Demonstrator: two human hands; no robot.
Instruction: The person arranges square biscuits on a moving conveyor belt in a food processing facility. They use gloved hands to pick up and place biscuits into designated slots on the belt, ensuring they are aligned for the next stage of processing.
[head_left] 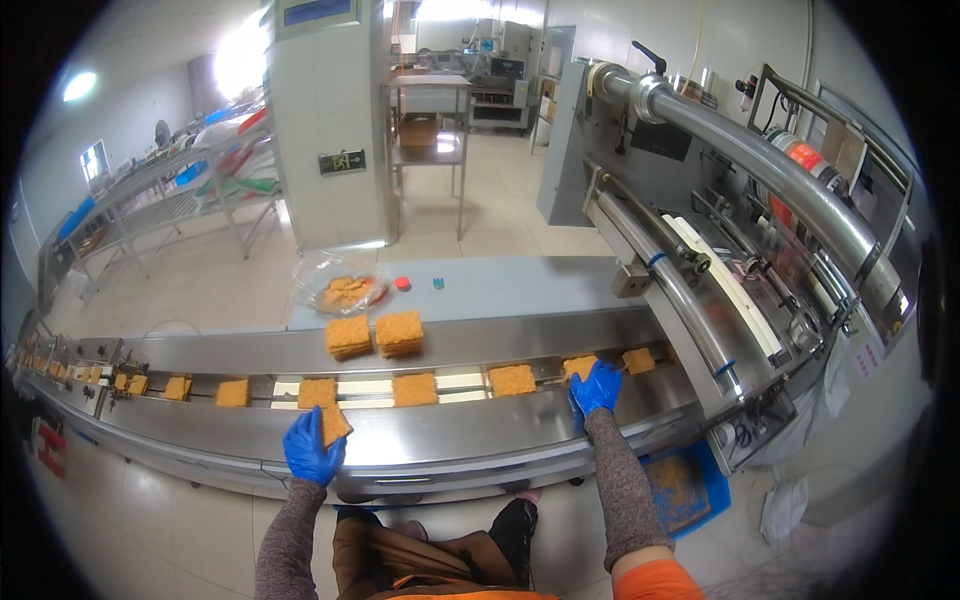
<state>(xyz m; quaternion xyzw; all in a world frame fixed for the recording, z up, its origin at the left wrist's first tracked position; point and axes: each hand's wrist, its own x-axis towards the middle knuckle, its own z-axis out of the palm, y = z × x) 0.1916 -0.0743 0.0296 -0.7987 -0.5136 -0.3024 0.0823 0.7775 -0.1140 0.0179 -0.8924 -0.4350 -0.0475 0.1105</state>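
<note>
My left hand, in a blue glove, grips a square orange-brown biscuit over the near metal ledge of the conveyor. Just beyond it, another biscuit lies on the conveyor track. My right hand, gloved in blue too, has its fingers closed at the edge of a biscuit farther right on the track; the fingers partly cover that piece. Between my hands lie two more biscuits, a middle one and one to its right. Past my right hand sits another biscuit.
Two biscuit stacks stand on the far ledge. Behind them are a clear bag of biscuit pieces and a red cap. A roller machine rises at the right, with a blue crumb bin below. More biscuits line the track leftward.
</note>
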